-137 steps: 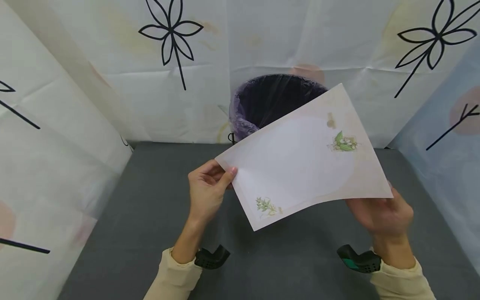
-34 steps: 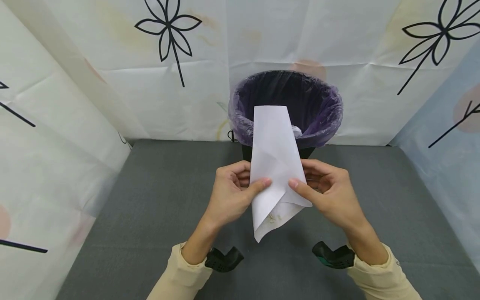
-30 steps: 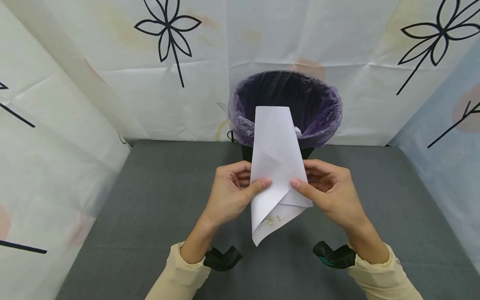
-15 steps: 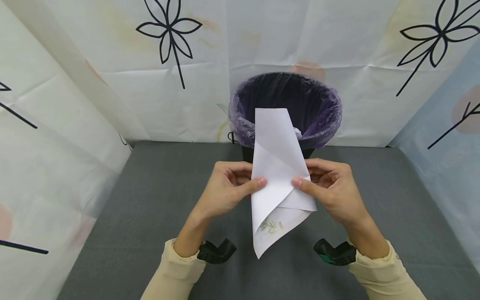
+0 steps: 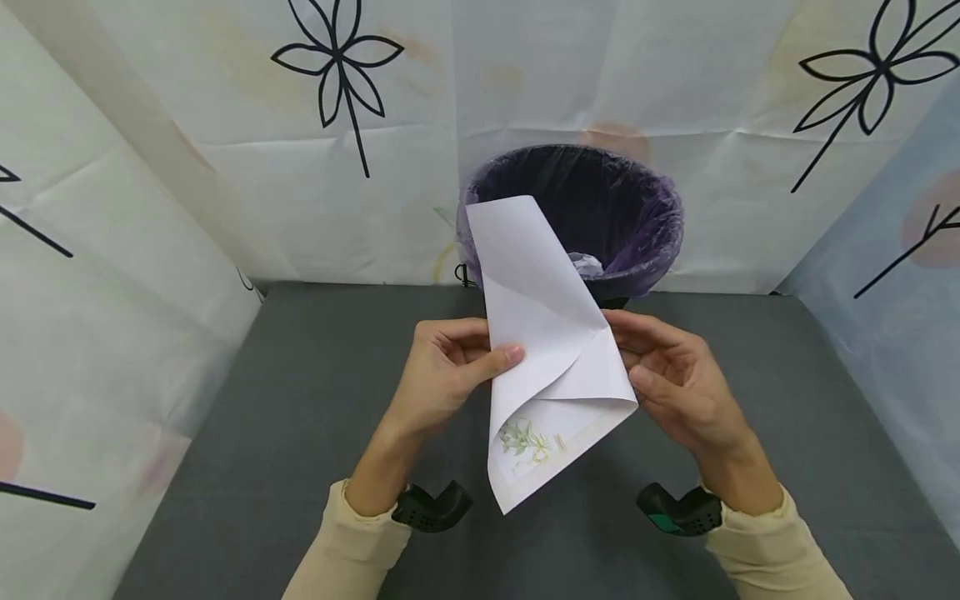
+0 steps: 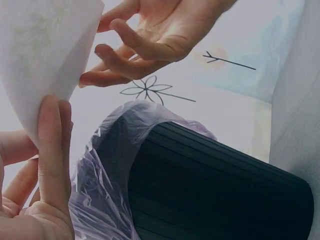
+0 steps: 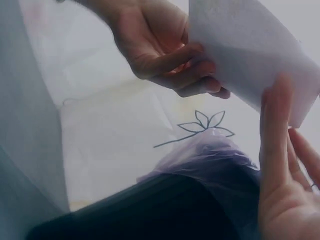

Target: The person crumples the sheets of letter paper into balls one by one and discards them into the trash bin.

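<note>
A folded sheet of paper [image 5: 536, 308] slants across the middle of the head view, its plain white back outward. Near the bottom, a turned-over flap leaves a green plant print [image 5: 525, 440] showing. My left hand [image 5: 442, 375] pinches the left edge, thumb in front and fingers behind. At the opposite edge, my right hand [image 5: 675, 387] has its thumb off the paper. In the right wrist view the right hand's fingers [image 7: 277, 115] lie fairly straight against the sheet. The paper overlaps the front of a bin lined with a purple bag [image 5: 652, 250].
Something white and crumpled [image 5: 587, 265] lies inside the bin. The dark ribbed bin body [image 6: 215, 190] shows in the left wrist view. A grey table [image 5: 315, 433] spreads under the hands, with printed cloth walls [image 5: 225, 167] at the back and sides.
The sheet, earlier spread out with its printed side showing, became folded. Over the last half second its top tilted left and the right thumb came off its front.
</note>
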A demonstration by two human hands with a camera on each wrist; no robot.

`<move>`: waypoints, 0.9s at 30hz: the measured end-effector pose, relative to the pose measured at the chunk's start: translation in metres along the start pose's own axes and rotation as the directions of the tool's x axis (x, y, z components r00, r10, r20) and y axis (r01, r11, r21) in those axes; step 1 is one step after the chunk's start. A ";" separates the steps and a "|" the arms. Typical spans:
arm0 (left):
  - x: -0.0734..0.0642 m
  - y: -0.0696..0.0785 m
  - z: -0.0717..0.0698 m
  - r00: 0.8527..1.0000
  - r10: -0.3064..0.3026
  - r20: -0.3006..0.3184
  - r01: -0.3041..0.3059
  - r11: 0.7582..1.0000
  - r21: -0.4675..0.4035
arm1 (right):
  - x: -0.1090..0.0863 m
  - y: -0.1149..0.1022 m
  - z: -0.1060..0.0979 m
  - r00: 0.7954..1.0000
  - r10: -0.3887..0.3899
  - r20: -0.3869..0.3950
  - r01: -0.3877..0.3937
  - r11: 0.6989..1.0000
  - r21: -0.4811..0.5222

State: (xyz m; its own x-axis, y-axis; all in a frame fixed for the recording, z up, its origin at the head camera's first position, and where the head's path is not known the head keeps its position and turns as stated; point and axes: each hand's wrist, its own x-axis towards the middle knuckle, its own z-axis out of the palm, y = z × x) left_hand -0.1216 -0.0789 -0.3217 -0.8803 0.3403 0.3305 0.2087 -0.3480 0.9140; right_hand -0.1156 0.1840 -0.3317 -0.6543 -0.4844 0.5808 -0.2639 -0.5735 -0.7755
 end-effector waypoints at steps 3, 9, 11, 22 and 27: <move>0.000 -0.001 0.002 1.000 0.009 -0.017 -0.010 1.000 -0.023 | -0.001 0.005 -0.003 0.997 -0.026 0.067 0.021 0.997 0.068; 0.000 -0.004 0.008 0.998 0.057 -0.033 -0.056 0.998 0.038 | 0.001 0.011 0.004 1.000 -0.016 -0.004 0.016 1.000 -0.008; -0.001 -0.005 0.010 0.997 0.074 -0.036 -0.072 0.995 0.072 | 0.003 0.011 0.008 0.999 -0.011 -0.046 0.010 0.999 -0.035; -0.001 -0.009 0.017 0.997 0.069 -0.044 -0.065 0.994 0.088 | 0.008 0.010 0.021 0.959 0.020 -0.284 -0.070 0.983 -0.169; -0.001 -0.007 0.017 0.999 0.049 -0.021 -0.048 0.997 0.057 | 0.009 0.010 0.023 0.942 0.023 -0.335 -0.087 0.980 -0.179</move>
State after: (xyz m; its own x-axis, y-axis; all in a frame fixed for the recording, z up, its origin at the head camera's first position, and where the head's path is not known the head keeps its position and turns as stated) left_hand -0.1147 -0.0616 -0.3246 -0.8777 0.3042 0.3703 0.2746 -0.3140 0.9089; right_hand -0.1075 0.1586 -0.3279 -0.8596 -0.2483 0.4465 -0.3281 -0.4015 -0.8550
